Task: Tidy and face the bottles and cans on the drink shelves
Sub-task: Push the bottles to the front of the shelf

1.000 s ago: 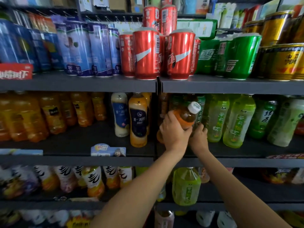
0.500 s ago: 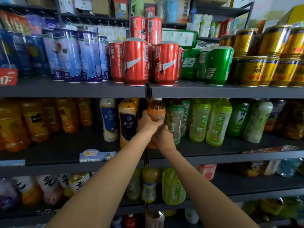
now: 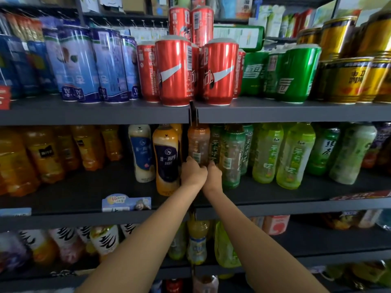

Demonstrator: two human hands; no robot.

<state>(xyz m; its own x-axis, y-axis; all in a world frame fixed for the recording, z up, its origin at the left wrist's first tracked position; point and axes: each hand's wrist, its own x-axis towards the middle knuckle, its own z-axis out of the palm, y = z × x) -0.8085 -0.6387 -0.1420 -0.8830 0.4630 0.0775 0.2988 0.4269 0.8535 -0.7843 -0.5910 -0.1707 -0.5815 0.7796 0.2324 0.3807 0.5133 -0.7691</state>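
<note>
I see both hands, left hand (image 3: 193, 172) and right hand (image 3: 214, 176), holding the brown-orange plastic tea bottle (image 3: 198, 143) low, their grip steadying it upright at the dark shelf (image 3: 275, 191) divider, presumably for facing.

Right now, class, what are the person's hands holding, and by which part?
Both hands, left and right, grip the brown tea bottle at its lower body; it stands upright on the middle shelf.

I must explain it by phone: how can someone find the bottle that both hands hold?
Find the two big red cans on the upper shelf. Directly below, on the middle shelf, stands the brown bottle. Its neighbours are orange-and-navy on its left and green on its right.
</note>
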